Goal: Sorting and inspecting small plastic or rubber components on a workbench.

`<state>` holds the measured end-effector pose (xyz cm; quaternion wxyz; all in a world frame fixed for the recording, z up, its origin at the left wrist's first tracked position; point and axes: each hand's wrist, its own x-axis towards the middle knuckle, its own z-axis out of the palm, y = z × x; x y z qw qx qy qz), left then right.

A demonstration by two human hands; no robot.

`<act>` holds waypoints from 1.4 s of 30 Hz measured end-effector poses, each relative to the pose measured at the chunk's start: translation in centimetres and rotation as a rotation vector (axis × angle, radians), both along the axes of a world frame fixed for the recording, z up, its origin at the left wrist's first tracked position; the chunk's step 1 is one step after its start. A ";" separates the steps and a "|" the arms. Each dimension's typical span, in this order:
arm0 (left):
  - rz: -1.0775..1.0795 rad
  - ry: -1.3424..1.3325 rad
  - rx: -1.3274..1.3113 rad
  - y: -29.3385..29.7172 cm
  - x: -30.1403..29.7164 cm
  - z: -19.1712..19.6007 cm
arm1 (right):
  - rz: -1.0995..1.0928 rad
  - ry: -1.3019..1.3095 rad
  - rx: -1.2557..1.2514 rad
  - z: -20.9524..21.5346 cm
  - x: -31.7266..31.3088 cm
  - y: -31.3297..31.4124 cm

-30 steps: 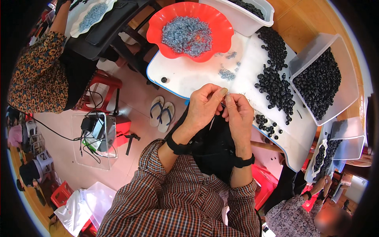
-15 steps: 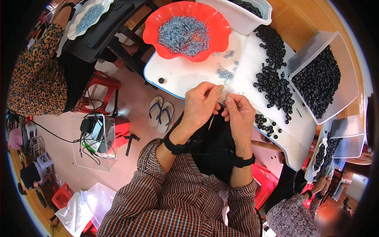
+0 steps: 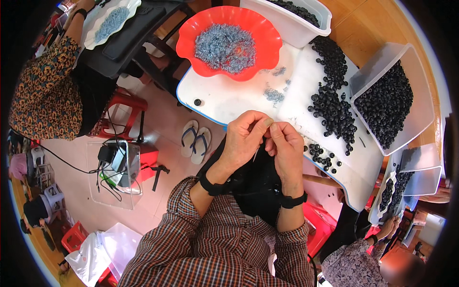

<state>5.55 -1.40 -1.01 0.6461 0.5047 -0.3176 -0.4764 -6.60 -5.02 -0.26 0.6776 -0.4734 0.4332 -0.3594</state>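
My left hand [image 3: 245, 139] and my right hand [image 3: 286, 147] meet above my lap at the near edge of the white table [image 3: 224, 98]. Thumbs and fingers are pinched, the two thumb tips almost touching. Whatever lies between them is too small or hidden to name. A thin pale sliver shows below the left fingers. Closest on the tabletop are a small scatter of clear little rings [image 3: 274, 95] and some loose black round pieces [image 3: 321, 157] right of my right hand. A red scalloped bowl [image 3: 260, 36] filled with similar clear rings stands beyond.
A larger heap of black pieces [image 3: 330, 112] covers the table's right side. Beside it a tilted clear bin [image 3: 420, 115] holds more, and a white tub [image 3: 287, 24] stands at the back. One person [image 3: 48, 91] sits left, another [image 3: 349, 263] lower right. Slippers [image 3: 195, 142] lie on the floor.
Both hands have come slightly nearer to me, and their thumb tips have drawn together. The view has shifted a little. Bowl, bins and heaps stay as they were.
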 end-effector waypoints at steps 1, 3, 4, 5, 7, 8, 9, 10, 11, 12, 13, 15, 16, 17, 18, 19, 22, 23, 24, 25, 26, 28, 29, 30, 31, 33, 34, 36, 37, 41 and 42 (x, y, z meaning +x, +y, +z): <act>0.010 -0.019 -0.001 -0.1 0.0 -0.1 | 0.000 0.001 0.003 0.0 0.0 0.1; 0.022 -0.039 0.000 -0.3 0.0 -0.1 | -0.041 0.018 -0.045 0.1 0.2 0.2; 0.014 -0.058 0.033 -0.3 0.1 0.2 | -0.041 0.018 -0.043 0.2 0.2 0.3; 0.007 -0.078 0.064 -0.4 0.1 0.3 | -0.061 0.067 -0.082 0.2 0.3 0.4; 0.019 -0.101 0.079 -0.6 0.2 0.2 | -0.081 0.117 -0.121 0.3 0.5 0.4; 0.028 -0.123 0.094 -0.6 0.2 0.2 | -0.105 0.132 -0.187 0.4 0.6 0.5; 0.026 -0.123 0.095 -0.6 0.2 0.4 | -0.129 0.148 -0.252 0.5 0.6 0.5; 0.022 -0.088 0.122 -0.6 0.3 0.7 | -0.130 0.148 -0.251 0.5 0.6 0.5; 0.018 -0.053 0.149 -0.6 0.4 0.8 | -0.135 0.158 -0.245 0.6 0.4 0.4; 0.018 -0.053 0.150 -0.6 0.4 0.7 | -0.139 0.169 -0.239 0.6 0.3 0.4; 0.021 -0.024 0.161 -0.6 0.4 0.7 | -0.140 0.170 -0.238 0.5 0.3 0.4; 0.026 0.006 0.171 -0.7 0.6 0.6 | -0.180 0.175 -0.258 0.4 0.2 0.4; 0.004 0.054 0.178 -0.7 0.8 0.6 | -0.179 0.175 -0.257 0.0 0.0 0.3; -0.020 0.102 0.186 -0.7 0.9 0.5 | -0.192 0.286 -0.370 -0.5 -0.2 0.1; -0.021 0.103 0.188 -0.7 1.0 0.4 | -0.203 0.398 -0.483 -0.8 -0.2 0.0; -0.014 0.160 0.163 -0.7 1.2 0.3 | -0.203 0.399 -0.481 -1.0 -0.3 -0.1; -0.009 0.264 0.147 -0.6 1.3 0.2 | -0.189 0.596 -0.703 -0.4 0.0 -0.1; -0.006 0.304 0.158 -0.5 1.4 0.2 | -0.185 0.640 -0.745 -0.6 0.1 0.0; -0.004 0.302 0.162 -0.5 1.5 0.1 | -0.180 0.684 -0.788 -0.7 0.1 0.1; -0.010 0.312 0.168 -0.5 1.6 0.0 | -0.180 0.682 -0.784 -0.7 0.1 0.1; -0.017 0.326 0.170 -0.5 1.6 -0.1 | -0.170 0.723 -0.825 -0.7 0.2 0.1; -0.019 0.331 0.171 -0.4 1.8 0.0 | -0.160 0.764 -0.864 -0.8 0.2 0.3; -0.023 0.336 0.168 -0.5 1.7 0.1 | -0.166 0.779 -0.886 -0.9 0.1 0.3; -0.024 0.337 0.167 -0.4 1.7 0.0 | -0.171 0.793 -0.908 -0.9 0.1 0.3; -0.025 0.351 0.159 -0.4 1.7 -0.1 | -0.172 0.794 -0.908 -0.8 0.1 0.4; -0.028 0.365 0.153 -0.2 1.6 -0.1 | -0.216 0.640 -0.778 -0.4 0.2 0.8; -0.027 0.361 0.147 -0.1 1.5 -0.1 | -0.218 0.640 -0.777 -0.1 0.2 1.0; -0.020 0.355 0.142 0.3 1.2 -0.2 | -0.172 0.377 -0.487 0.6 0.5 1.5; -0.020 0.261 0.124 0.6 1.0 -0.2 | -0.170 0.375 -0.487 1.0 0.6 1.8; -0.029 0.118 0.105 1.3 0.0 -0.6 | -0.106 0.242 -0.242 1.1 0.2 2.5; -0.030 0.116 0.104 1.3 -0.2 -0.6 | -0.098 0.234 -0.213 0.9 0.0 2.6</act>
